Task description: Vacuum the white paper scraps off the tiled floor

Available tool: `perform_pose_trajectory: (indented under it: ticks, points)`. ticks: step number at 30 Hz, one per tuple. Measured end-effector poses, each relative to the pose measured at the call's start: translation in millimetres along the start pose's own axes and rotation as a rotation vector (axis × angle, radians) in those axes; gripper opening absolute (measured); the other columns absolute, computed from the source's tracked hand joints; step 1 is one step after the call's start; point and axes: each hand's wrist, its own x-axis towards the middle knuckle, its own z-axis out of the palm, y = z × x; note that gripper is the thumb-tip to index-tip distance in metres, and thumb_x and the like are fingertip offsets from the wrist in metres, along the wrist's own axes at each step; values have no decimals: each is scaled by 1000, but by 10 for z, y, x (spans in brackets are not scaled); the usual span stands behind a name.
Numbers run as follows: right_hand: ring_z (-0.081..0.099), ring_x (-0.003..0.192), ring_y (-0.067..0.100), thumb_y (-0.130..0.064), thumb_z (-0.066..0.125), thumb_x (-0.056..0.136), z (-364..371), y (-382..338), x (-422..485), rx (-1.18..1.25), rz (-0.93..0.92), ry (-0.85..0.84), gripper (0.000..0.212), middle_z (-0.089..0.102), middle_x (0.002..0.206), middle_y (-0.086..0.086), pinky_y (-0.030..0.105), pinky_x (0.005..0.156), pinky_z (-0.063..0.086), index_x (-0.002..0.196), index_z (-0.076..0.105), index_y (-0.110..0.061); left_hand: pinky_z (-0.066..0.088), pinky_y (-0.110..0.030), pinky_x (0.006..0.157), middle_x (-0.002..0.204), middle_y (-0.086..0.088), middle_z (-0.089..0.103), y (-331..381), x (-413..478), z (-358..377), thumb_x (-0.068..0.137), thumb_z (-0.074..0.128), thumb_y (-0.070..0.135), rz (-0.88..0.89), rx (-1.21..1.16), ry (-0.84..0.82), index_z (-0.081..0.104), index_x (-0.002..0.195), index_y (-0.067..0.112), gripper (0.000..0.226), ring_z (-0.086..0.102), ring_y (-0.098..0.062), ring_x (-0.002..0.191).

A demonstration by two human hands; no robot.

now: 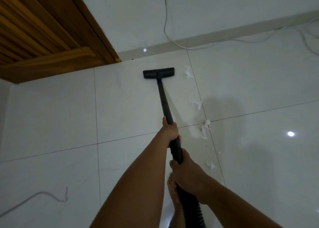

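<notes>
Tiled floor (51,115) — four paper-scrap clumps (204,127); left hand (170,131), right hand (183,170) fingers grip one wand (163,96).

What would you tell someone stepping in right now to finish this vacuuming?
Left hand grips the black wand midway; right hand grips it lower, near the ribbed hose.
The floor head sits flat on the tiled floor near the wall, just left of the farthest paper scraps.
More scraps lie in a line right of the wand: a middle clump, a bigger clump at the tile joint, a small piece beside the right hand.
Done: cannot tell. Left: all these scraps.
</notes>
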Motion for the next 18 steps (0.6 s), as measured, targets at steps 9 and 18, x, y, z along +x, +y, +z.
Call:
perform_pose_trajectory:
  ticks: [9,18]
  points:
    - [56,55,16,-19,44,104,-73,690,-584,62,107,-24,45,61,91,12,17,39,46,146,34,-30,54,-29,61,81,-9,54,-728,-527,399,109,39,33,-31,-43,20,3,158,53,64,50,-14,57]
    - [59,78,18,-38,49,104,-211,1637,-1267,44,43,-42,44,58,86,3,43,95,56,145,36,-24,54,-33,72,81,-11,57,-1632,-1062,952,109,36,32,-54,10,1,-5,158,53,67,53,-16,60]
